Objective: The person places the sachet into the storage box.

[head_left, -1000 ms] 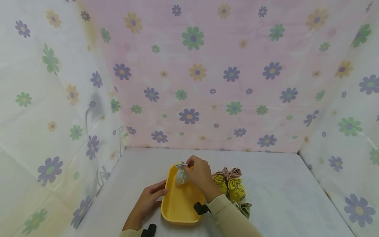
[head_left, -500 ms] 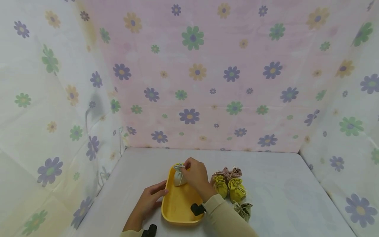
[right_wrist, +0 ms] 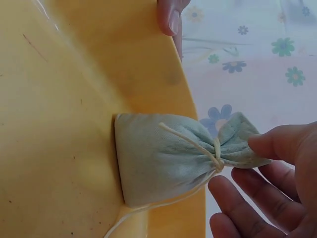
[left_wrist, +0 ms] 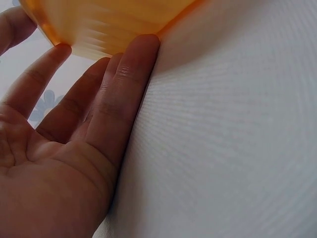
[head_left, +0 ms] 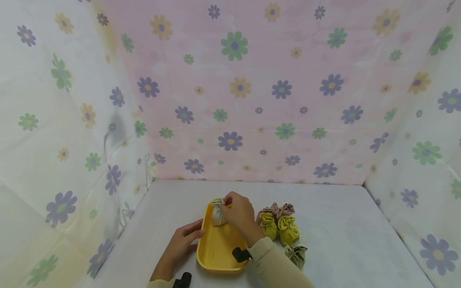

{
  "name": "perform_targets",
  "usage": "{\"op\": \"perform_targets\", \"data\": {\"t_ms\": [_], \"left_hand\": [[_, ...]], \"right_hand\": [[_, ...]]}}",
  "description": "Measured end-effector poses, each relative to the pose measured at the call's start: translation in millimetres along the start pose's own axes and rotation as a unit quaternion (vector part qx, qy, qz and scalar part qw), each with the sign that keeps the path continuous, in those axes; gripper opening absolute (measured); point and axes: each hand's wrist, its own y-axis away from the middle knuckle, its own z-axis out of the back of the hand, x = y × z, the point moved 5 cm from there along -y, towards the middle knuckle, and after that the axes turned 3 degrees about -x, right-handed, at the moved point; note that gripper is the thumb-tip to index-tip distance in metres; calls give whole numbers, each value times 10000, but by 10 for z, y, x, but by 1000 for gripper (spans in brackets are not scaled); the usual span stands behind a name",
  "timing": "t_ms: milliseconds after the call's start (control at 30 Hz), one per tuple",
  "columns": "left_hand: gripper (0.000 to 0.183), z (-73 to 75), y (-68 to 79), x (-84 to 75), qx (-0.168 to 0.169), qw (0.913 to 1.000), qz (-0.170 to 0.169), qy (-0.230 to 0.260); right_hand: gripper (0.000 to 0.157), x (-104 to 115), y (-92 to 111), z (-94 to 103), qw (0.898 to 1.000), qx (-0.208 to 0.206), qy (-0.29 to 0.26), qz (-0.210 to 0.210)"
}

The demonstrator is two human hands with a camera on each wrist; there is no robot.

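Note:
A yellow tray [head_left: 215, 256] lies lengthwise in front of me. My left hand [head_left: 184, 241] holds its left side; the thumb hooks over the rim, and in the left wrist view the fingers [left_wrist: 136, 74] press against the outer wall, low by the tabletop. Toward the far left corner of the tray stands a pale green drawstring pouch [right_wrist: 153, 158], upright with its base on the tray floor. My right hand [head_left: 240, 213] pinches the gathered top of that pouch between thumb and fingers, above the tied cream cord.
Right of the tray stand several more drawstring pouches: yellow pouches [head_left: 287, 231], dusty pink ones [head_left: 286, 209] behind, and an olive pouch [head_left: 296, 256] nearest me. A white cloth [head_left: 342, 236] covers the table, with flowered curtains [head_left: 252, 100] around it.
The right hand has shifted slightly left and down with the pale green pouch, then stayed there over the last half second. The left hand and tray have barely moved.

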Motion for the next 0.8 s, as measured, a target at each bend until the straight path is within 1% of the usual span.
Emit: {"op": "perform_targets", "data": {"t_ms": [100,300,367,467,567,667,800], "left_hand": [[60,-5,-2,-4,-22,10000,13,-22],[61,-16,-8,-5,-8,10000,35,-6],[62,-22,-9,-3,-4,10000,45,12],[62,-23,-3,-3,-60,9999,81,14],[62,-21,4,-3,-117,9999,119,4],[62,-17,8,0,-150,9998,143,23],[60,-18,-4,9,-188,9997,156,22]], "right_hand": [[16,0,22,31,10000,5,28,-28],[17,2,82,119,9997,36,61,-215],[16,7,103,149,9997,-6,91,-205],[16,22,136,184,9999,-65,71,-66],[18,45,170,231,9997,-173,-3,200],[18,61,205,286,9990,-275,8,357],[16,73,248,380,9986,-338,86,396]]}}
